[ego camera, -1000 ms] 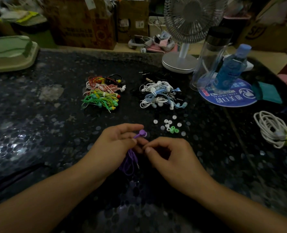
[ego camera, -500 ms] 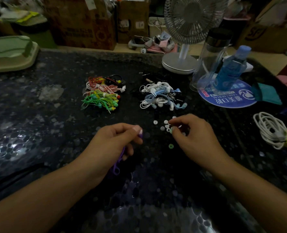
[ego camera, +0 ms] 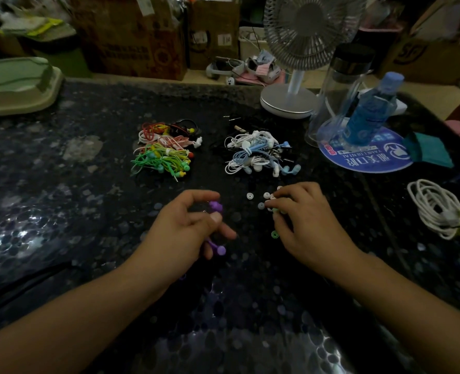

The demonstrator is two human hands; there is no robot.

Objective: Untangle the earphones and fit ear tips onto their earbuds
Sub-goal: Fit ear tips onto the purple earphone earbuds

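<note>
On the dark speckled bench (ego camera: 61,211), your left hand (ego camera: 180,233) pinches the light purple earphones (ego camera: 215,207); your right hand (ego camera: 301,220) fingers curl among soft, tiny ear tips (ego camera: 261,205) — pinch rims.

a dark speckled worktop (ego camera: 61,211) carries a colourful earphone pile (ego camera: 164,152), a white and blue earphone pile (ego camera: 258,155), loose ear tips (ego camera: 249,195), a fan (ego camera: 290,101), a round blue mat (ego camera: 366,155) and a coiled white cable (ego camera: 433,209).

Small packing or storeroom workspace: stacked cardboard boxes (ego camera: 131,36) behind dark worktable (ego camera: 61,211), sorted earphone bundles (ego camera: 164,155), desk fan (ego camera: 301,49).
</note>
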